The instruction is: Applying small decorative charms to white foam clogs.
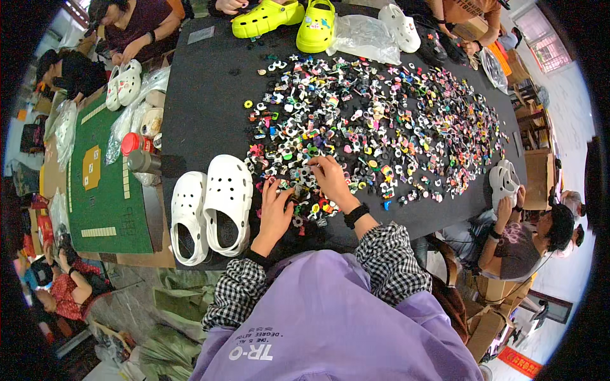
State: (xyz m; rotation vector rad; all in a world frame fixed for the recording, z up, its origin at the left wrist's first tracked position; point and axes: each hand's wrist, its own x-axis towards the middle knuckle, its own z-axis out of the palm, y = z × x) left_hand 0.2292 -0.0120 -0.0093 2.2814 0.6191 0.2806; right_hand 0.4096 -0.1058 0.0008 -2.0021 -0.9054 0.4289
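Note:
A wide heap of small colourful shoe charms [375,120] covers the middle of the black table [206,82]. At its near edge my left hand [274,213] rests among the charms with its fingers apart. Just to the right and a little farther in, my right hand [332,183] reaches over the heap, finger and thumb drawn together; what they pinch is too small to make out. A pair of white clogs, the left one [189,213] and the right one [227,200], stands left of my left hand, toes pointing away from me and holes bare.
Lime-green clogs [316,28], a clear plastic bag [365,39] and another white clog [400,28] lie along the far edge. On the right a person holds a white clog [504,183]. Left stands a green-topped table [108,209] with a red-lidded jar [132,144]. Other people sit around.

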